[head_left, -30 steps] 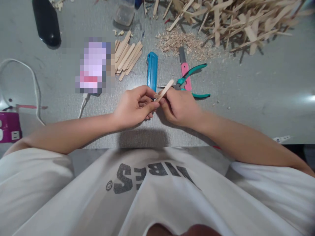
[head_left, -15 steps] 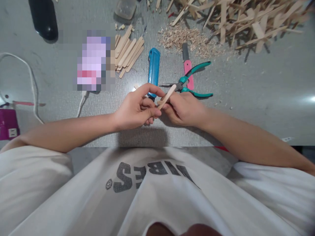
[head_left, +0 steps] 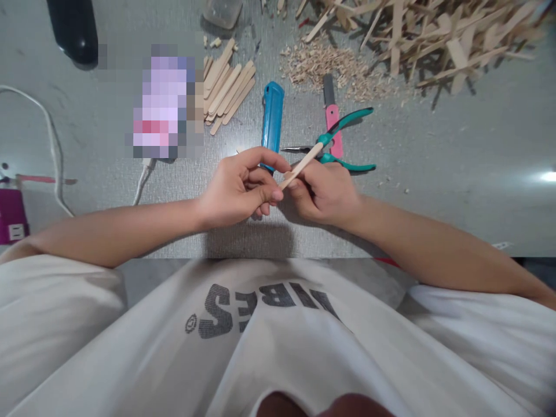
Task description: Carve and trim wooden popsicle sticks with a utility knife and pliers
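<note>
A pale wooden stick (head_left: 307, 160) slants up to the right between my hands. My left hand (head_left: 243, 188) pinches its lower end with thumb and finger. Curled close against the same stick, my right hand (head_left: 328, 191) has its thumb and forefinger closed near the lower part; whether a second small piece is between them is too small to tell. Just beyond the hands lie a blue cutter (head_left: 272, 116), its lower end partly hidden by my left fingers, and teal-handled pliers (head_left: 324, 147), which rest over a pink-handled knife (head_left: 332, 116).
A stack of wooden sticks (head_left: 228, 87) lies behind my left hand, beside a blurred phone (head_left: 163, 104) with a white cable (head_left: 143, 182). Wood shavings (head_left: 334, 63) and a large heap of stick structures (head_left: 452, 43) are at the back right. A black case (head_left: 73, 32) is back left.
The stick has swung lower and further right, its upper end now in front of the pliers. Both hands keep nearly the same place and grip.
</note>
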`<action>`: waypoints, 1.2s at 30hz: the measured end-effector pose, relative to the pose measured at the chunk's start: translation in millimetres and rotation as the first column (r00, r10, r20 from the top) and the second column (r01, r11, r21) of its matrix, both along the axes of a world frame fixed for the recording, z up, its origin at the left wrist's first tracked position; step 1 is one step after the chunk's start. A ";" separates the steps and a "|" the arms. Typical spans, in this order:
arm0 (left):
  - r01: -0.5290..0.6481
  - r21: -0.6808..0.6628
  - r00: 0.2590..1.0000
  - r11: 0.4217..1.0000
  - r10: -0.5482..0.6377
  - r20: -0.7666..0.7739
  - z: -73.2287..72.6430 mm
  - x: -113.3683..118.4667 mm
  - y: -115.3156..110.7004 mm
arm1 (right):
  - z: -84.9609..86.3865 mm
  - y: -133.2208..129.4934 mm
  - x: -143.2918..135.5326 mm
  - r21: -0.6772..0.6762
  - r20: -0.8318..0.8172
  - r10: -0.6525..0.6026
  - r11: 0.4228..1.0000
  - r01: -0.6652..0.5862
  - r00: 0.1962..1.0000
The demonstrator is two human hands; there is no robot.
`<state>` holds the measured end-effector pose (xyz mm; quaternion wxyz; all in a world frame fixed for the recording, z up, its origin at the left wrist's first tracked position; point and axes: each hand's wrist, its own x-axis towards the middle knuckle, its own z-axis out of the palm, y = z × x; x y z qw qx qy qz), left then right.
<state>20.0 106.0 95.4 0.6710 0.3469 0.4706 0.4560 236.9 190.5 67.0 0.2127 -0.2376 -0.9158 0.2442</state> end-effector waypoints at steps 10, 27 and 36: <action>-0.047 -0.032 0.999 0.998 0.047 0.012 5.8 2.6 2.2 | 2.5 -6.9 -2.8 0.013 0.020 -0.113 0.993 0.113 0.993; 0.068 -0.149 0.991 0.987 -0.050 0.124 3.4 5.9 4.7 | -3.8 -7.8 -4.2 0.343 0.132 -0.033 0.939 -0.015 0.991; -0.008 -0.099 0.994 0.995 0.019 0.104 5.9 4.2 3.1 | 8.9 9.1 1.9 0.178 0.307 -0.008 0.983 -0.049 0.952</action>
